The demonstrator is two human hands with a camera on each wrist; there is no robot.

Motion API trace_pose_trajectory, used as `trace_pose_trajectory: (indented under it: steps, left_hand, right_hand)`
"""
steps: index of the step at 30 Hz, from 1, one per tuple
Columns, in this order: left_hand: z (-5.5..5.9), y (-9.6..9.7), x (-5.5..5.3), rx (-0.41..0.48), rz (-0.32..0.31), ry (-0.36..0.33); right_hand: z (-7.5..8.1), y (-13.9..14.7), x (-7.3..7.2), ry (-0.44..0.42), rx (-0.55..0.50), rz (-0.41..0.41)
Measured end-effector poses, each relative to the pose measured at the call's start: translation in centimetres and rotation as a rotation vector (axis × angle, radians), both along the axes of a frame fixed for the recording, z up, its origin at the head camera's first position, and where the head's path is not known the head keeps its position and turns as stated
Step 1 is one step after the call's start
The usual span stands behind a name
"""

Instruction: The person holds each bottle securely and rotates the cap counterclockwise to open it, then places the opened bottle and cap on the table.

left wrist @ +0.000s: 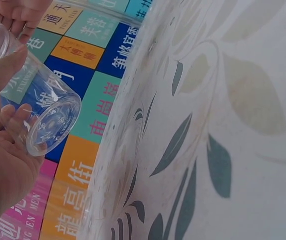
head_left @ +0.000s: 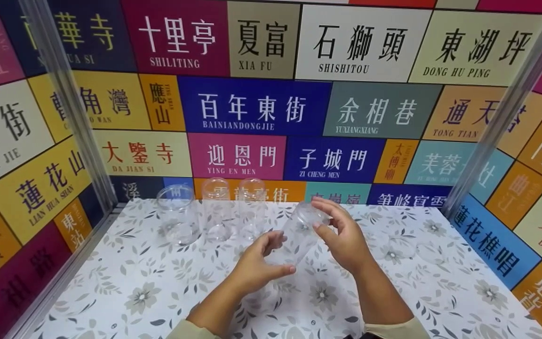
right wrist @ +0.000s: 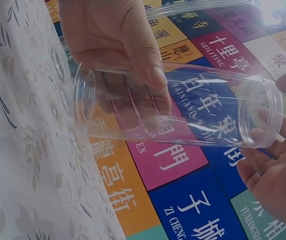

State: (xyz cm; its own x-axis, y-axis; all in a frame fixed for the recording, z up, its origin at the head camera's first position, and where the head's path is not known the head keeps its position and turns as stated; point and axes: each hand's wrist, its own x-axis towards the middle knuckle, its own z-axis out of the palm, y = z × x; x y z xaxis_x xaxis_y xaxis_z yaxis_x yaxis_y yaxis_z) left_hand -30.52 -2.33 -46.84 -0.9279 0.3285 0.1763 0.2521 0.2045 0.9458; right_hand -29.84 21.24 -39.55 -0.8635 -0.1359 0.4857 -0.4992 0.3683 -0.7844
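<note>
A clear plastic jar is held tilted above the table between both hands. My left hand grips it near the base, its thumb on one side and its fingers curled round the other. At the upper end, the thumb and fingers of my right hand hold the rim. In the right wrist view the jar lies almost sideways, its ringed mouth by the right hand and its base beyond the left hand. The left wrist view shows the round base of the jar with raised marks. Nothing shows inside it.
At the back left stand a wide clear jar and two narrower clear jars. Faint clear round pieces lie on the flower-patterned table at the right. Sign-covered panels enclose the back and sides.
</note>
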Motion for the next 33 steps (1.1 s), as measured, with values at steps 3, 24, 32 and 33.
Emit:
trace_pose_trajectory:
  steps: [3,24,32,33]
  left_hand:
    - [-0.02,0.05,-0.08,0.003,0.000,0.000]
    - [-0.17,0.14,-0.15,-0.014,0.007,-0.016]
    - [-0.09,0.15,-0.06,-0.008,0.012,-0.016]
    - [-0.10,0.14,-0.05,-0.006,0.012,-0.014]
  right_hand:
    - [0.12,-0.03,-0.03,-0.005,0.026,-0.066]
    - [0.17,0.00,-0.03,-0.064,-0.037,-0.066]
    - [0.16,-0.10,0.23,-0.080,-0.128,0.062]
    - [0.16,-0.13,0.24,-0.084,-0.139,0.071]
